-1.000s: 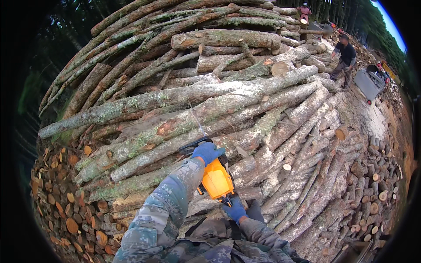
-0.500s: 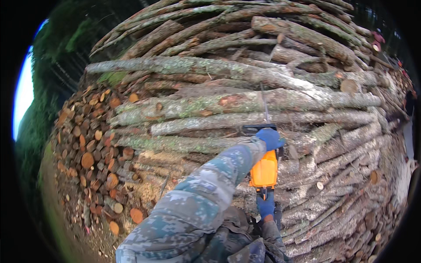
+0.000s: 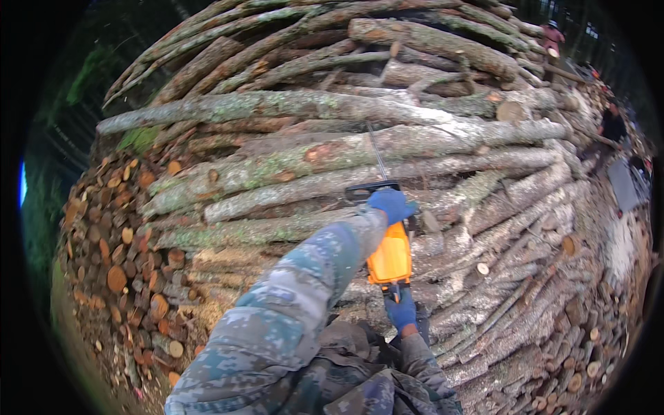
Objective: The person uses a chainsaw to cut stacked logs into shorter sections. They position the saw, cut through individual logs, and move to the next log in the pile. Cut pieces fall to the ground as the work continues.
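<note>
An orange chainsaw (image 3: 389, 254) is held in front of me with its bar pointing away. My left hand (image 3: 391, 205), in a blue glove, is wrapped round its front handle, just behind the black hand guard (image 3: 372, 191). Close to my body, my right hand (image 3: 401, 311), also blue-gloved, grips the rear handle. The thin guide bar (image 3: 377, 153) lies across a thick log with green lichen (image 3: 277, 166) and a thinner log (image 3: 277, 190) on its near side. How deep the bar sits in the wood, I cannot tell.
Long logs (image 3: 443, 48) are stacked beyond the saw. Short cut rounds (image 3: 116, 279) are heaped at left, with sawdust (image 3: 214, 259) beside them. Thinner poles (image 3: 498, 290) lie at right. A person in dark clothes (image 3: 612, 124) and one in pink (image 3: 552, 36) are farther right.
The scene has shifted left and up in the picture as my view turned right, bringing the dark-clothed person further into sight. Both hands keep their hold on the chainsaw.
</note>
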{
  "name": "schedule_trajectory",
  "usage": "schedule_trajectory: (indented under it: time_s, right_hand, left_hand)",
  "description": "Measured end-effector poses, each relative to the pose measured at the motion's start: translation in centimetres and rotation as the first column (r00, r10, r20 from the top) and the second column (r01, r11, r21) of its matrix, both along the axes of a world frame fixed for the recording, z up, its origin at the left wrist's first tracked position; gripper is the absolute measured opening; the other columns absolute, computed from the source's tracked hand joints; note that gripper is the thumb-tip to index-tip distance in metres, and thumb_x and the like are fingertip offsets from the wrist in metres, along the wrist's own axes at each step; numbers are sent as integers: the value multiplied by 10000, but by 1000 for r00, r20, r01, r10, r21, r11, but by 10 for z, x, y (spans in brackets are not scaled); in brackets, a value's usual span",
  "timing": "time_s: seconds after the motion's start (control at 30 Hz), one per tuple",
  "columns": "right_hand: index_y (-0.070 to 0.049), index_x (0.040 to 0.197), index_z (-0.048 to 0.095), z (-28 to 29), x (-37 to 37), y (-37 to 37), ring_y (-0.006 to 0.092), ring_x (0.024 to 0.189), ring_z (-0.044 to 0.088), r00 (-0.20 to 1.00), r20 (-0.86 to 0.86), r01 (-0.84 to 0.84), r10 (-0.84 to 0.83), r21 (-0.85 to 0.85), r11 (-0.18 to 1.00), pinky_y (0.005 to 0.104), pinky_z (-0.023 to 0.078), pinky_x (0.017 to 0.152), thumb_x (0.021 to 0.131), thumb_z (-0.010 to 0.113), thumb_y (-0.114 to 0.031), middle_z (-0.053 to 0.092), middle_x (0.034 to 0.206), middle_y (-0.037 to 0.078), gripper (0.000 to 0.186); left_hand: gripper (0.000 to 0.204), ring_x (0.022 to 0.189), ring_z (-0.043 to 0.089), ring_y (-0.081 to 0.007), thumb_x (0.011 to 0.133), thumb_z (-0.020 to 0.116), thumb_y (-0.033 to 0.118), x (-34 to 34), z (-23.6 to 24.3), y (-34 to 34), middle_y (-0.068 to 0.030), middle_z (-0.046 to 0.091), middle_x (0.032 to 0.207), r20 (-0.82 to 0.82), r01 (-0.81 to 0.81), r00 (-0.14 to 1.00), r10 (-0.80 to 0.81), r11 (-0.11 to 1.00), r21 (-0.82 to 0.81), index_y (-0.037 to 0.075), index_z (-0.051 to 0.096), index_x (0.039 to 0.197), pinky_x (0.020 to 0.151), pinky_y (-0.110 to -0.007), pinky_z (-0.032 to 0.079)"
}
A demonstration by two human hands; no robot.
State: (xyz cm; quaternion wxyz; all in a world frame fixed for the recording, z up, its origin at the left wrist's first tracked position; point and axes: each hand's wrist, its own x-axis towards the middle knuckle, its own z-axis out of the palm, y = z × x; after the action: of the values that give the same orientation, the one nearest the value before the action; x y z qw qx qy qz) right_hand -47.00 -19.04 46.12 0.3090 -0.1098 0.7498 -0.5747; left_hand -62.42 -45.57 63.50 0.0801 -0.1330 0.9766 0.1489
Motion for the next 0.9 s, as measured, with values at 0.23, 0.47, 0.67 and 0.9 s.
schedule_trajectory:
  time_s: [0.23,0.47,0.67,0.9]
  right_hand:
    - [-106,1207,700,50,7,13,401,1084,695,994,-51,-71,92,320,945,473,547,924,830,797,-339,719,1150,199,454]
    - [-127,1170,715,29,23,18,407,995,714,992,-85,-63,99,348,935,516,555,865,852,755,-420,751,1038,195,435]
    - [-98,1176,727,67,6,15,402,1022,716,985,-24,-145,169,405,903,506,556,872,869,752,-400,747,1080,205,432]
    - [-137,1256,669,36,-29,-6,437,1054,695,981,25,-180,191,477,860,526,539,889,858,737,-417,735,1104,231,491]
  left_hand:
    - [704,990,698,-448,987,483,648,12,42,15,-264,733,1067,64,-46,997,43,998,44,9,772,1048,904,-533,532]
    - [643,1012,707,-430,988,510,635,21,49,21,-243,746,1059,86,-64,995,59,996,59,62,786,1079,929,-515,540]
    - [628,979,714,-426,989,514,634,23,45,4,-222,754,1026,106,-91,991,81,991,96,77,794,1068,900,-510,544]
    - [658,920,696,-453,991,499,640,3,15,-26,-242,740,969,-21,-129,991,132,986,110,46,783,995,865,-541,537]
